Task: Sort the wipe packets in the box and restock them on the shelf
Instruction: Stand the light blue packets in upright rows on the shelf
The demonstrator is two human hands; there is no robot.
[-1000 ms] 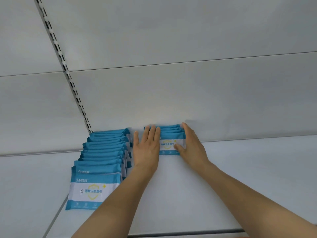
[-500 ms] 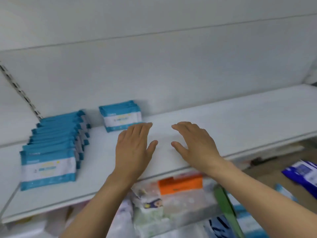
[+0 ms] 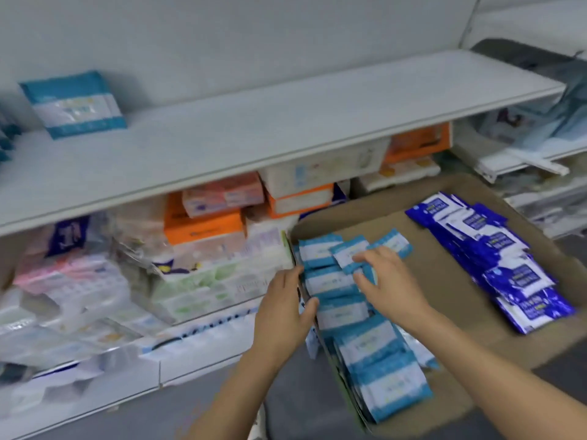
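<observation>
- A small stack of light-blue wipe packets [image 3: 74, 103] stood at the far left of the white shelf [image 3: 254, 122], where both hands had been squaring it a second earlier.
- The hands had since dropped to the cardboard box [image 3: 444, 265] for the next batch.
- The left hand [image 3: 282, 312], fingers curled, gripped the box's near wall.
- The right hand [image 3: 387, 281], fingers bent, pressed on the light-blue row [image 3: 336, 281]; a closed grip could not be told.
- Dark-blue packets [image 3: 495, 258] lay apart at right; orange boxes [image 3: 203, 220] crowded the lower shelf.
</observation>
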